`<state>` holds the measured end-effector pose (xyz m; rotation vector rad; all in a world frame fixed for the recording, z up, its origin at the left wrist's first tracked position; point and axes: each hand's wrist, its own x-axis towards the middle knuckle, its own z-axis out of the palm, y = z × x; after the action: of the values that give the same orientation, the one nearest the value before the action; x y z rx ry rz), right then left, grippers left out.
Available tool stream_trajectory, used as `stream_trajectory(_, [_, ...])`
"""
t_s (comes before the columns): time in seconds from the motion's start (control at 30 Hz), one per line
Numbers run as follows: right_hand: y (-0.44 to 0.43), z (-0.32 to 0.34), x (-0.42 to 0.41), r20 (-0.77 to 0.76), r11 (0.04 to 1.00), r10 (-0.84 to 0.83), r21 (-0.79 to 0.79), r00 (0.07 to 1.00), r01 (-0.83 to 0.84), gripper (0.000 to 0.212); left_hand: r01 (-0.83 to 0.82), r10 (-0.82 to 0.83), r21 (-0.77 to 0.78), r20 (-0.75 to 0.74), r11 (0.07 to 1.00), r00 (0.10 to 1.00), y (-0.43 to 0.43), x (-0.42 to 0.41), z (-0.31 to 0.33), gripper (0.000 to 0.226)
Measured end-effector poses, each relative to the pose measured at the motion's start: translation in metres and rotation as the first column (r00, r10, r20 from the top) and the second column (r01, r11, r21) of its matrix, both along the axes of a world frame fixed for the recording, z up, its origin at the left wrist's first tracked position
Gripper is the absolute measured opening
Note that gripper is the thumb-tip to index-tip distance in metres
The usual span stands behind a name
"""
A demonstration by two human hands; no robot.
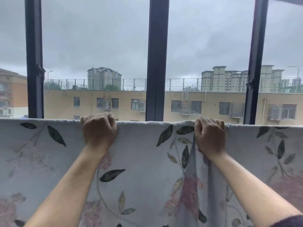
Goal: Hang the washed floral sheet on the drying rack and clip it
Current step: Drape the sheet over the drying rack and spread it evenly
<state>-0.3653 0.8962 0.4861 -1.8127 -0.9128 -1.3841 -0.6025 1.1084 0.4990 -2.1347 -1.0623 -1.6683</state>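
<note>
The pale grey floral sheet (144, 154), printed with dark leaves and pink blossoms, hangs across the whole width of the view over a horizontal bar that the cloth hides. My left hand (99, 128) grips the folded top edge left of centre, fingers curled over it. My right hand (209, 135) grips the top edge right of centre, where the cloth bunches into a vertical crease running down below the hand. No clip is in view.
Directly behind the sheet stands a window with three dark upright frame bars (157, 63). Beyond the glass are a yellow building (209, 104) and a grey sky.
</note>
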Motion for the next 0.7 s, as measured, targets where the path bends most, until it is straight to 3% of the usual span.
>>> stream_trajectory(0.23, [0.005, -0.001, -0.017, -0.023, 0.999, 0.004, -0.045, 1.000, -0.005, 0.032, 0.216, -0.197, 0.072, -0.205, 0.974, 0.959, -0.088, 0.091, 0.000, 0.048])
stream_trajectory(0.43, [-0.046, 0.028, 0.019, -0.040, 0.904, 0.091, -0.416, 0.995, -0.100, 0.053, 0.192, -0.175, 0.158, -0.116, 0.969, 0.978, -0.097, 0.112, -0.011, 0.038])
stream_trajectory(0.57, [-0.094, 0.025, 0.074, -0.033, 0.896, 0.018, -0.443, 0.999, -0.031, 0.076, 0.149, -0.149, 0.171, -0.014, 0.974, 0.989, -0.102, 0.123, -0.013, 0.037])
stream_trajectory(0.7, [-0.102, 0.024, 0.096, -0.011, 0.929, 0.093, -0.360, 0.996, -0.090, 0.057, 0.076, -0.087, 0.191, 0.048, 0.979, 0.995, -0.111, 0.135, -0.015, 0.038])
